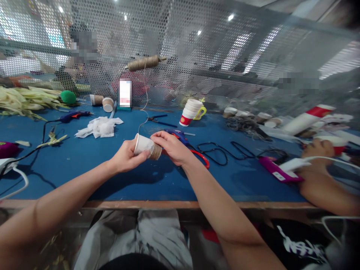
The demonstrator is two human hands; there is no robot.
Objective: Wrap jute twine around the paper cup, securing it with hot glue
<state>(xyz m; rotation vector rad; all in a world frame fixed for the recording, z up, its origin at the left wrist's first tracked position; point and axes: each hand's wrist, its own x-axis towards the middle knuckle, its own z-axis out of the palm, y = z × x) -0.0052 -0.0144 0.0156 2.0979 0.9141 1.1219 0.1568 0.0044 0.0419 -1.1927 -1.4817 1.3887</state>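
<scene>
A white paper cup (144,145) lies tilted in my left hand (127,154), with brown twine wound around its base end. The fingers and thumb of that hand are closed around the cup near its rim. My right hand (170,147) has its fingers curled on the twine-wrapped end; whether a strand is pinched there is hidden. From a twine spool (144,63) hung on the mesh, a loose strand drops behind the cup. Beyond my right hand are a blue glue gun (180,136) and a red scissor handle (203,157), both partly covered.
Stacked paper cups (189,112), black pliers (163,120), white crumpled cloth (99,126) and another glue gun (74,116) lie on the blue table (120,189). Black cable loops (215,152) run right to a purple power strip (278,170). Another person's hand (317,152) is there.
</scene>
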